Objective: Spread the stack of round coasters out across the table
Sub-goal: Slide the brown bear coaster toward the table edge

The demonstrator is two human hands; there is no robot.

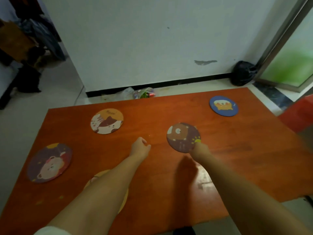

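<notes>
On table point(237, 160), right hand point(200, 150) grips brown coaster point(182, 135) by edge.

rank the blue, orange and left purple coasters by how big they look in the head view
1. left purple coaster
2. orange coaster
3. blue coaster
Nearer ones look bigger, so true sizes may well match.

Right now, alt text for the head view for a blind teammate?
The right hand holds the edge of a brown bear coaster; the curled left hand holds nothing. Four other coasters lie apart on the table: blue coaster, cat coaster, purple bear coaster, half-hidden coaster under the left forearm.
</notes>
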